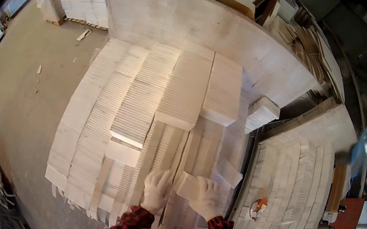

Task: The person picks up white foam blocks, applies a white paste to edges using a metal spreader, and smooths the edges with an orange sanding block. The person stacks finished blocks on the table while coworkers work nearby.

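My right hand (205, 197), in a white glove, is closed on the edge of a small whitish block (187, 185) just above the stacked rows. To its left, my gloved left hand (157, 190) lies palm down on a row of thin ribbed pieces (160, 144), fingers stretched forward and holding nothing visible. Beneath both hands spreads a wide stack of long rows of thin white slats (102, 89). Taller blocks of the same slats (185, 86) rise farther back. A loose flat white piece (229, 173) lies tilted to the right of my right hand.
An upright pale board (214, 30) bounds the far side of the stack. On the right, a second slat stack (283, 189) carries a small round container (257, 208) with something orange. A short white stack (262, 114) stands at the back right. Wrapped white bundles (86, 5) sit far left.
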Motion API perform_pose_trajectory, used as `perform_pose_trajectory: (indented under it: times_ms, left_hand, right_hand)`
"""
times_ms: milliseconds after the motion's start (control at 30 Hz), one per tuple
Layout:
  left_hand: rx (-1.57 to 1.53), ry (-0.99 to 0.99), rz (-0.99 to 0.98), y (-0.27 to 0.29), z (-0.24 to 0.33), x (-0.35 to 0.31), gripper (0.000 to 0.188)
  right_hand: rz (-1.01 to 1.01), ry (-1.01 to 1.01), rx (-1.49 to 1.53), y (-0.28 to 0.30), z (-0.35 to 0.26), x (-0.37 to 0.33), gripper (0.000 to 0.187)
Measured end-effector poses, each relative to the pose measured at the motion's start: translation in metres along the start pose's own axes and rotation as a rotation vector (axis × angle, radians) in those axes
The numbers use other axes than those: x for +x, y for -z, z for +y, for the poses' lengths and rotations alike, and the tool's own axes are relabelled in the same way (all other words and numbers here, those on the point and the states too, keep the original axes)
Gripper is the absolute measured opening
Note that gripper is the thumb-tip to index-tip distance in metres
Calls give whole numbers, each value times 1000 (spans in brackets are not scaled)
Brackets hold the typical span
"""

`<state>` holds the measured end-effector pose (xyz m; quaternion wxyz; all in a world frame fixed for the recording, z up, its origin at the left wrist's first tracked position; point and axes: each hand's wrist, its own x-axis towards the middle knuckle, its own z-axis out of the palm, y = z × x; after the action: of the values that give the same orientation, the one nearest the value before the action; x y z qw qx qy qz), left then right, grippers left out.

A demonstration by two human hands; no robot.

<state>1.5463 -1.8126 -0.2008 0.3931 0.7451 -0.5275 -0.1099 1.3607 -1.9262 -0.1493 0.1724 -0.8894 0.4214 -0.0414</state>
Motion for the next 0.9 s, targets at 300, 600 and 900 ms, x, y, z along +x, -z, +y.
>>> perform_pose_trajectory:
  times_ms: [300,600,900]
  left_hand:
    - [499,-392,-124,-8,-40,247,88]
    - [436,-402,-54,-27,-49,262,83]
    - [481,-365,-175,-16,-42,262,88]
  right_hand:
    - [-148,-53,-40,9,-5,3,80]
    - [-49,-41,-5,2,2,0,81]
    - [-96,-54,-7,4,4,2,78]
